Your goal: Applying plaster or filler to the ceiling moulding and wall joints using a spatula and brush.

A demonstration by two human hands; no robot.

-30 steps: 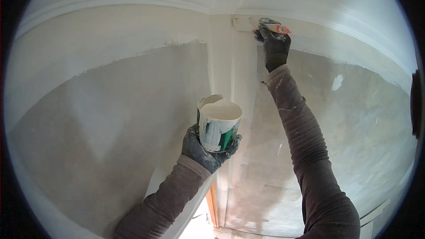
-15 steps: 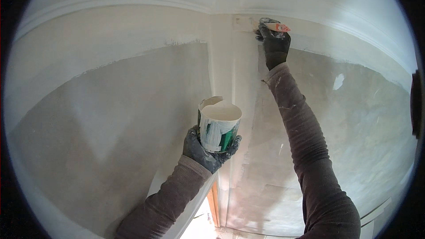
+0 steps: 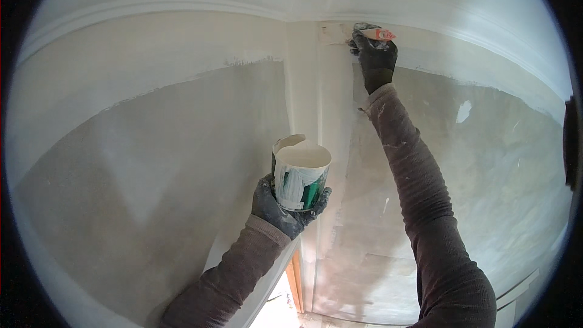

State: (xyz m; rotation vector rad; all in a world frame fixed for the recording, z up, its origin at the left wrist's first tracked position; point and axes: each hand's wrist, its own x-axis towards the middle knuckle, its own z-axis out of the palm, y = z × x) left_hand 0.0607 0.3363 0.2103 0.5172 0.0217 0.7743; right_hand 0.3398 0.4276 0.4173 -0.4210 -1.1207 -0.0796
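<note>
My left hand, in a dark glove smeared with paint, cups a paint tub from below and behind. The tub is white and green, with pale streaks down its side and off-white paint inside. Up near the ceiling, my gloved right hand is closed on a paintbrush with a light handle and a reddish end. Its broad head points left, against the pale band of wall just under the cornice, right of the corner. My fingers partly cover the brush.
White cornice runs along the top of both walls. Below the cream band, grey-brown wall remains on both sides of a pale corner strip. A white patch marks the right wall. An orange-brown wooden strip stands low down.
The view has shifted very slightly. Both hands keep their holds, and the brush stays at nearly the same spot under the cornice.
</note>
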